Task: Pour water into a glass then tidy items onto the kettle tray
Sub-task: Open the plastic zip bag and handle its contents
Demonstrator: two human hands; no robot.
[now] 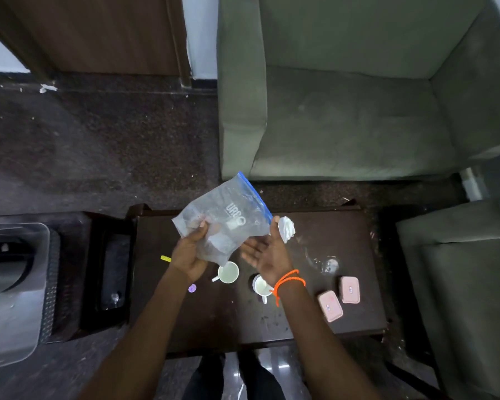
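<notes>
My left hand (189, 255) grips a clear zip bag (225, 215) with a blue seal strip, held up above the dark wooden table (355, 235). The bag holds some small items that I cannot make out. My right hand (267, 256) is open, palm up, just under the bag's right side. A crumpled white tissue (287, 228) sits on the table by its thumb. Two white mugs (228, 272) (261, 285) stand below my hands. A clear glass (324, 262) stands to the right. Two pink boxes (330, 306) (350, 290) lie near the right front.
A small yellow item (165, 258) and a purple disc (192, 288) lie on the table's left part. A black tray (113, 272) and a bin (12, 284) sit to the left. Grey armchairs (344, 111) (459, 284) stand behind and to the right.
</notes>
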